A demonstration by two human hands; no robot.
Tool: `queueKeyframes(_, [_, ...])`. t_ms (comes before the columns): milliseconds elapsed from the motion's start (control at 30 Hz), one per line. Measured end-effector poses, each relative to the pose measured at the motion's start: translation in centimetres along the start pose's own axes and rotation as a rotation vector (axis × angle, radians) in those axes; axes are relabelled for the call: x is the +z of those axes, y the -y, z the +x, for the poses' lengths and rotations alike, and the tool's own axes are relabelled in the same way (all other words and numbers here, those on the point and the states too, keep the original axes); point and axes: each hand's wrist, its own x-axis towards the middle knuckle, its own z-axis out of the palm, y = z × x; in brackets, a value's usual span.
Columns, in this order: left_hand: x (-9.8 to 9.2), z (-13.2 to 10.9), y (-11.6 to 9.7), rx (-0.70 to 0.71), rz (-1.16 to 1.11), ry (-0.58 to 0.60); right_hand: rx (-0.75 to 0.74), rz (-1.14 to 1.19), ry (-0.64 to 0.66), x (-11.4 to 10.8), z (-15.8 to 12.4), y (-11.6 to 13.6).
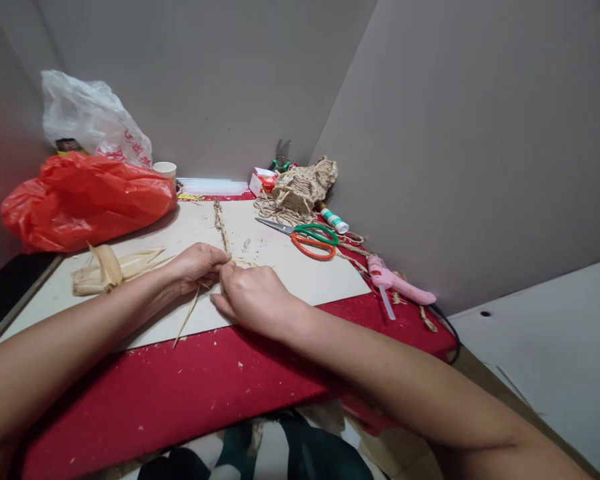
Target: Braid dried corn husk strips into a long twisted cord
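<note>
Both hands meet over a white board (290,287), closed on a thin braid of dried husk (223,227) whose finished length runs away from me. My left hand (200,267) pinches the braid near its lower end. Right beside it, my right hand (253,297) is curled with the fingers pressed together on the strands; the exact grip is hidden. A loose husk strand (187,317) hangs below the left hand, and another pale strand pokes out above the right. Left of my hands lies a pile of dry corn husks (100,273).
Scissors with green and orange handles (315,240) lie right of the braid. Behind them sit a woven cord piece (305,187), pruning shears (281,157) and a glue stick (334,219). A pink glue gun (400,283) rests at the right edge. A red bag (90,200) and paper cup (165,170) stand back left.
</note>
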Motion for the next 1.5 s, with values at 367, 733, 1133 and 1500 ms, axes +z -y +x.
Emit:
queueKeyframes(367, [-0.5, 0.2, 0.1, 0.073, 0.073, 0.1, 0.246, 0.94, 0.021, -0.4, 2.9, -5.6])
queueKeyframes(733, [-0.6, -0.2, 0.2, 0.153, 0.086, 0.163, 0.102, 1.3, 0.617, 1.5, 4.8, -7.8])
queueKeyframes(1133, [-1.8, -0.3, -0.7, 0.14, 0.399, 0.197, 0.19, 1.432, 0.678, 2.8, 5.1, -7.8])
queueKeyframes(1500, [-1.0, -1.4, -2.4, 0.176, 0.761, 0.207, 0.407, 1.512, 0.423, 3.1, 4.3, -5.6])
